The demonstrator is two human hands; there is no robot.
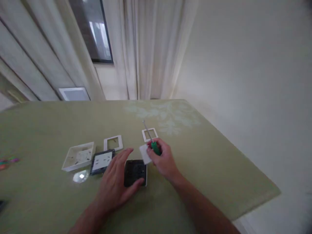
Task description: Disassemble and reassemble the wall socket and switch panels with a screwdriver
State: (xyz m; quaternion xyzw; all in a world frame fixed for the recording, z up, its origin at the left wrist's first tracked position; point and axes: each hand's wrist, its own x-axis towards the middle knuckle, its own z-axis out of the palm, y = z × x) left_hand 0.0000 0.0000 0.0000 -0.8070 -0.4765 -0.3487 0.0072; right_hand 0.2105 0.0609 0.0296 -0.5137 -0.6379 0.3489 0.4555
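Note:
My right hand [162, 157] is closed round a screwdriver [156, 148] with a green handle, its thin metal shaft pointing up and away. A small white flat piece [145, 154] sticks out beside the handle, pinched in the same hand. My left hand [119, 180] is open, fingers and thumb spread around a black square socket or switch back [135, 173] lying on the table. The thumb overlaps the lower right corner of that black part; whether it presses on it I cannot tell.
A white rectangular frame [146, 134] lies beyond my right hand, another white frame [119, 141] left of it. A white-faced socket plate [102, 161], a white box [79, 156] with small screws and a clear faceted piece [81, 176] sit left on the green table [207, 169].

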